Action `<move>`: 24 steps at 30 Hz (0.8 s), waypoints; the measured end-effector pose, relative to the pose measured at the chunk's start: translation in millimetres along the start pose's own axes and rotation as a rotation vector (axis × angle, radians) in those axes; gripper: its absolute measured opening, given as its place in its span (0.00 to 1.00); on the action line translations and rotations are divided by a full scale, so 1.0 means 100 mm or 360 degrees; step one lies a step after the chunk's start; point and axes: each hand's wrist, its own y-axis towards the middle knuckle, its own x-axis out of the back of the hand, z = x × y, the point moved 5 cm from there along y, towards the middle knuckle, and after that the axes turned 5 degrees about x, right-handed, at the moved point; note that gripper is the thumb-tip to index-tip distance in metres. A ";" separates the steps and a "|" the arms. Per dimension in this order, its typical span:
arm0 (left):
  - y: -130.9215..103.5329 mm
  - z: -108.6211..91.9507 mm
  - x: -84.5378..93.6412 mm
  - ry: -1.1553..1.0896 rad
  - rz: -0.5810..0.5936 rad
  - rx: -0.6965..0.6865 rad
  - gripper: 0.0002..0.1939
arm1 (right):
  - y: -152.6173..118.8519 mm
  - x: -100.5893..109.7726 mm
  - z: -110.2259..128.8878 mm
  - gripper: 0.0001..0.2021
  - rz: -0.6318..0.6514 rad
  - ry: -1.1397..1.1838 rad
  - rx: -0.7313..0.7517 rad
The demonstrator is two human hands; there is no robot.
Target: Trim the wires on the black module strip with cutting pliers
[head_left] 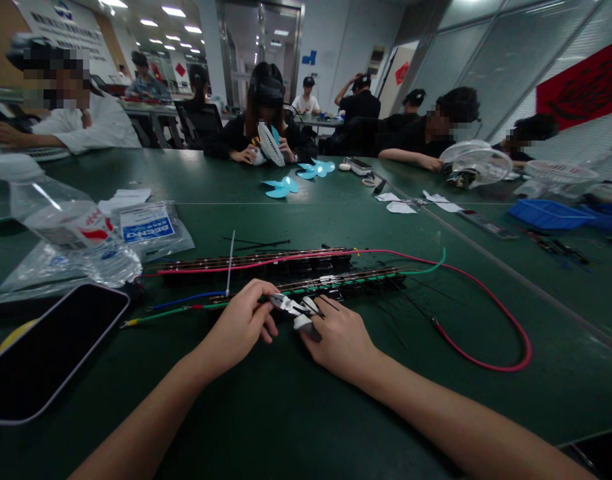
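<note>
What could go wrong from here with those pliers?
The left hand's fingertips are right beside the head of the pliers, so a squeeze might pinch them. The right hand works close to the near wired strip; a slip could scrape it. The red cable loops wide and may snag the right forearm.

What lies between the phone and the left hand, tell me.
In the head view, the green wire with its yellow end lies between the phone and the left hand; the blue wire runs just beyond it.
</note>
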 end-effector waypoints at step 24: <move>0.00 0.01 0.01 -0.0015 -0.0010 0.0053 0.08 | 0.01 0.05 -0.01 0.06 -0.0013 0.0187 0.0043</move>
